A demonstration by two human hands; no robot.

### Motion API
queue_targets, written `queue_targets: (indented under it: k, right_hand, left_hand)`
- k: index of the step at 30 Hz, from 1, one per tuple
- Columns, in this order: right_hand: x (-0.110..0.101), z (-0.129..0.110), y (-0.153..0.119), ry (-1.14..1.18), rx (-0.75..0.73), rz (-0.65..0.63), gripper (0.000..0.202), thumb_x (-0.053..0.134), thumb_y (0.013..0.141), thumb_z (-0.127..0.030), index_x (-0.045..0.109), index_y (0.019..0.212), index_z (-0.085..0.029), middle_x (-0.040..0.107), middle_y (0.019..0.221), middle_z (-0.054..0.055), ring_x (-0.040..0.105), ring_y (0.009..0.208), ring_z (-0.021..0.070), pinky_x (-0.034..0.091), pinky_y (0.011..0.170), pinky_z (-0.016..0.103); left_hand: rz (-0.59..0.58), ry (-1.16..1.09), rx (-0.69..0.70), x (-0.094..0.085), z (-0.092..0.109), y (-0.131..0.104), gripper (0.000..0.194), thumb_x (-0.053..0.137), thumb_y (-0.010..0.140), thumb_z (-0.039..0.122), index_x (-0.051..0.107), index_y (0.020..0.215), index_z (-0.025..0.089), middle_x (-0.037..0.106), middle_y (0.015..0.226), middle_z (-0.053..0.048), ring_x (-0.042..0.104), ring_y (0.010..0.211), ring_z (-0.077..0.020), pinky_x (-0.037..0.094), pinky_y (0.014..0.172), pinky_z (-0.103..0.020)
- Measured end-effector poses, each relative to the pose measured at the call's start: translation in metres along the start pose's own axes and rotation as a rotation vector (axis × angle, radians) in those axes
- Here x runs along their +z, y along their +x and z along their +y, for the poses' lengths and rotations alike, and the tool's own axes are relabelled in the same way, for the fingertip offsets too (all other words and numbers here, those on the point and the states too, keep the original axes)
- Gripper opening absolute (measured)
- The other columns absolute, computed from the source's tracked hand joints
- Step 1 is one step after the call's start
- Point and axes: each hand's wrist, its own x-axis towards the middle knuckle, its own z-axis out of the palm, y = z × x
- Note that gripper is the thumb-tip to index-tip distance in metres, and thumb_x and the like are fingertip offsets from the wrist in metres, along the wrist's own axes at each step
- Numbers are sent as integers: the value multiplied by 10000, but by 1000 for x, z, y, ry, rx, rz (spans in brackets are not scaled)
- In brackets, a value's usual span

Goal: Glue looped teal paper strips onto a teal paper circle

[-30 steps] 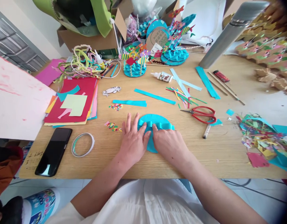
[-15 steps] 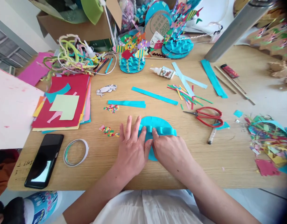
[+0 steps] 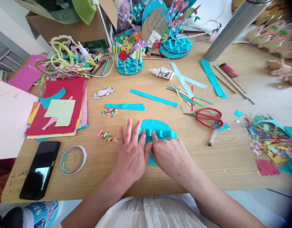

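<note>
A round turquoise disc lies on the table in front of me, partly covered by my hands. Across it runs a turquoise paper strip bent into raised waves. My left hand rests flat over the disc's left side, fingers spread, its index fingertip against the strip. Beside it, my right hand is closed, fingers curled under and index fingertip pressing the strip down; its thumb is hidden. Just left of my left hand are small coloured paper dots.
Flat blue strips, a glue bottle and red-handled scissors lie beyond the disc. Tape, a phone and stacked coloured paper are left. Paper scraps sit right; a grey post rises behind.
The whole view has shifted slightly, so the table's things appear a little further left. Both hands keep nearly the same place and pose on the disc and strip.
</note>
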Motion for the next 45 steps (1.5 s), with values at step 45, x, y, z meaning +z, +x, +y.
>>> queue_targets:
  k: [45]
  right_hand:
    - [22,76,11,795,103,566,463,295,995,-452,646,1155,-197,753,988,100,688,964,258,471,844,348]
  left_hand:
    - [17,-196,25,-5,-30,-17,1149,907,572,422,268,1490,160,479,1422,-186,375,1360,-383,354,1114,-537]
